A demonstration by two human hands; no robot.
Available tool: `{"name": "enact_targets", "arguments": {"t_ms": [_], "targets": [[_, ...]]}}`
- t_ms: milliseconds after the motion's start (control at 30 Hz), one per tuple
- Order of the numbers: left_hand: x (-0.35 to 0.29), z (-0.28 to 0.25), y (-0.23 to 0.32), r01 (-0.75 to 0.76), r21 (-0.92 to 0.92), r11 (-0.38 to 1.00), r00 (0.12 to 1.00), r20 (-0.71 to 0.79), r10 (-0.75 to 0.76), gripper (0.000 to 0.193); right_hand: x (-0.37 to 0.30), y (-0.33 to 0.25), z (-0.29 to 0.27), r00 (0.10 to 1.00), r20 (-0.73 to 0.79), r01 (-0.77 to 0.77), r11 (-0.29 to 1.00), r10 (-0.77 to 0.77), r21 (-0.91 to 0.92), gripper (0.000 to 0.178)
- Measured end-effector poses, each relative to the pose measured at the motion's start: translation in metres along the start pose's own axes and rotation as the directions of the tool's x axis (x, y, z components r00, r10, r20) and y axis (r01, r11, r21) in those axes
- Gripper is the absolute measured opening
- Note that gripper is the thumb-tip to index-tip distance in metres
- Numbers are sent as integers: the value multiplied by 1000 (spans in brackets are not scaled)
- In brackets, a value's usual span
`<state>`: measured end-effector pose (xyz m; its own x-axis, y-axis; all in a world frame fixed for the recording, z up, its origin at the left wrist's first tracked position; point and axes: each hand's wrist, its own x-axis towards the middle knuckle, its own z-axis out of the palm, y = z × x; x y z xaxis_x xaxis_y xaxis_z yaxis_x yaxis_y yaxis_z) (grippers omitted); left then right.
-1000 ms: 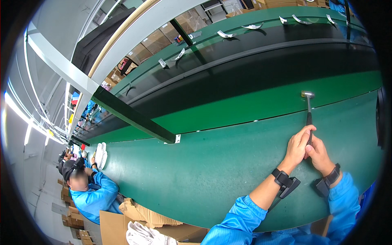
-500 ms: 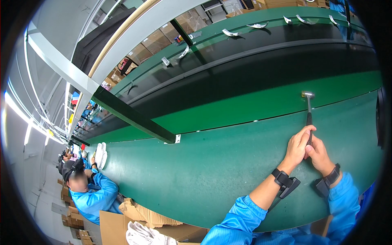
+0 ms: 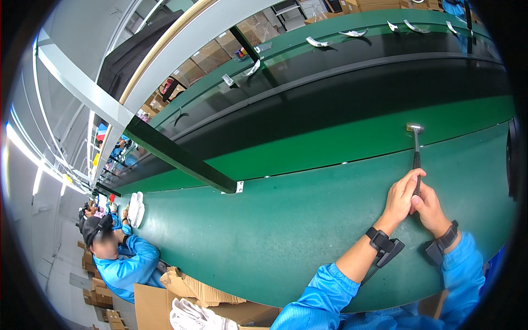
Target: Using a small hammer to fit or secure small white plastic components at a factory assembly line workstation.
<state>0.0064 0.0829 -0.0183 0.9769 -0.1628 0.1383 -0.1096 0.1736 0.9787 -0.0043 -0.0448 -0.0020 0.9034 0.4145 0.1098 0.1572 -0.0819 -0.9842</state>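
Observation:
A hammer (image 3: 416,149) with a metal head and a black grip points away from me, its head over the bright green strip beyond the table's seam. Around the black grip my left hand (image 3: 400,199) is closed. My right hand (image 3: 430,210) is closed at the lower end of the same grip, pressed against the left one; its fingers are partly hidden. Both wrists carry black straps with small devices, below blue sleeves.
White curved pieces (image 3: 353,33) lie spaced along a dark conveyor belt (image 3: 286,69). A dark green post (image 3: 176,157) rises from the green table (image 3: 264,236). At lower left, a cardboard box (image 3: 151,308) holds white items, near a person in blue (image 3: 129,264).
Along the conveyor, the white curved pieces have shifted slightly to the right. My hands and the hammer have not visibly moved.

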Motion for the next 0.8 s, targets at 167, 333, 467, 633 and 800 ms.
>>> {"name": "enact_targets", "arguments": {"t_ms": [167, 333, 467, 633, 800], "targets": [[2, 2, -3, 9, -2, 1000, 1000, 5, -8, 31, 0, 1, -2, 1000, 0, -6, 1000, 6, 10, 64], [2, 4, -4, -24, 6, 1000, 1000, -5, 24, 31, 0, 0, -3, 1000, -2, -8, 1000, 8, 15, 67], [3, 6, -2, -28, -7, 1000, 1000, -3, 28, 31, 0, 1, -5, 1000, -6, 5, 1000, -5, 2, 69], [0, 7, 5, 63, -128, 990, 998, 31, -60, 33, -1, 6, -7, 1000, -8, 19, 999, -19, 36, 67], [1, 10, 3, 54, -121, 991, 998, 30, -50, 33, -2, 5, -9, 999, -21, 30, 999, -29, 12, 60]]}}
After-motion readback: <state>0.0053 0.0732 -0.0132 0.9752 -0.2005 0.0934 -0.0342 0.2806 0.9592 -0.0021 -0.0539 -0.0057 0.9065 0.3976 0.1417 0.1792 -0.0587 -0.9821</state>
